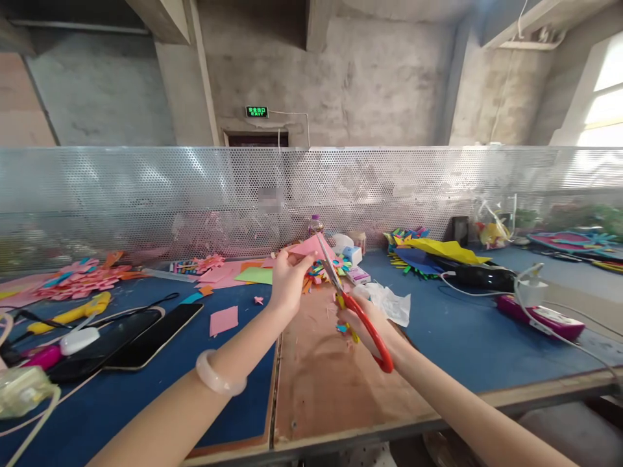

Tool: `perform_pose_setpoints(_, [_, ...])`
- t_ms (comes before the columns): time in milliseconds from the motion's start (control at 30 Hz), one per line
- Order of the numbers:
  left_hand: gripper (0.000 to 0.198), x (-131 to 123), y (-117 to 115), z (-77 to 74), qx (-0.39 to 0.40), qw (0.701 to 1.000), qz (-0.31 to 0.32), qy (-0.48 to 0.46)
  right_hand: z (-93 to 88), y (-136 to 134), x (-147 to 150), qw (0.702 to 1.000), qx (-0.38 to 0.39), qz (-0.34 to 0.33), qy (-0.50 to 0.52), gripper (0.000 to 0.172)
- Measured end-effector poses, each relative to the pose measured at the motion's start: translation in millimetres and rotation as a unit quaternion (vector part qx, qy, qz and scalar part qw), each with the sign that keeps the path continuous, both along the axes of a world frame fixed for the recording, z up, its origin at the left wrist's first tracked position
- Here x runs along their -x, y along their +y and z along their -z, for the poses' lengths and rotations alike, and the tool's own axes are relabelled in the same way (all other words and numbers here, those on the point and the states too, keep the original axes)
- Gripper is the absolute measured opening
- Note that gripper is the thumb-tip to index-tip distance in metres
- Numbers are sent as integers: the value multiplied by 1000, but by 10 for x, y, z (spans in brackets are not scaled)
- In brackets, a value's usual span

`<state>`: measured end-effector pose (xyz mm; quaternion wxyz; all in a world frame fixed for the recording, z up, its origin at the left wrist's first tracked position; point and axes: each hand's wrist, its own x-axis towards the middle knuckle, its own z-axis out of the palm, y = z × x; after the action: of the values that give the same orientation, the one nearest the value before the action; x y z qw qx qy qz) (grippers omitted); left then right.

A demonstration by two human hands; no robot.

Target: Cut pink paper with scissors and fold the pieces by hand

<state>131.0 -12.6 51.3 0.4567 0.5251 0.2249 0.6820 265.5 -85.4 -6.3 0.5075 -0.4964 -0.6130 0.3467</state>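
Fingers [307, 261], left hand [288, 280]: ours, pinching a pink sheet [310, 245] by its lower edge, raised above the middle of the worktop [316, 395]. Fingers, right hand [367, 319]: ours, wrapped around the red handles of the scissors [335, 279], partly hidden by them.

From the far left, we list:

Yellow tool [73, 315], one, lying beside dark cords. Pink paper cut-outs [82, 280], heaped behind it, with blue and orange pieces among them. White-and-magenta device [79, 340], one, near a black phone [158, 337] lying flat. Pale bracelet [220, 373], one, on our left wrist. Pink square [224, 321], one, lying flat. Green sheet [256, 275], one, just left of our left hand.

At centre: purple-capped bottle [315, 226], standing at the back near the perforated screen [233, 194]. Scissors: blades pointing up and away, at the right edge of the pink sheet; we cannot tell whether they touch it.

To the right: crumpled white paper [392, 303], just beyond our right hand. Yellow sheet [445, 250], lying over dark items. Black device [484, 277], one, with a white cable. Magenta power strip [540, 316], one, white plug fitted.
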Motion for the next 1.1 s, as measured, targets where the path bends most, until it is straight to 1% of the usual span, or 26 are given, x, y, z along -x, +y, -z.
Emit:
perform_pose_setpoints(67, [25, -2, 113, -27, -16, 999, -22, 18, -17, 143, 83, 1000, -10, -8, 24, 14])
perform_pose_setpoints(167, [22, 18, 244, -48, -38, 998, -35, 29, -14, 383, 206, 999, -19, -5, 35, 17])
perform_pose_setpoints(267, [23, 56, 310, -43, -46, 997, -48, 26, 9, 586, 285, 999, -37, 22, 26, 16])
perform_pose_setpoints(367, [20, 107, 329, -35, -68, 995, -64, 39, 45, 684, 292, 998, -47, 29, 17, 16])
perform_pose_setpoints(467, [17, 151, 316, -41, -83, 990, -90, 70, 89, 674, 265, 999, -40, 19, 15, 15])
perform_pose_setpoints(567, [16, 171, 279, -58, -83, 988, -104, 81, 109, 597, 260, 999, -32, 8, 13, 17])
perform_pose_setpoints(700, [17, 167, 229, -82, -93, 987, -102, 88, 66, 472, 287, 1000, -30, -1, 9, 25])
perform_pose_setpoints(800, [17, 161, 208, -95, -105, 986, -98, 90, 25, 420, 300, 999, -31, -2, 10, 26])
perform_pose_setpoints(900, [17, 160, 200, -104, -112, 985, -98, 91, 18, 415, 299, 999, -36, 3, 11, 25])
perform_pose_setpoints(1100, [17, 158, 186, -112, -109, 985, -93, 98, 68, 453, 279, 999, -50, 2, 1, 23])
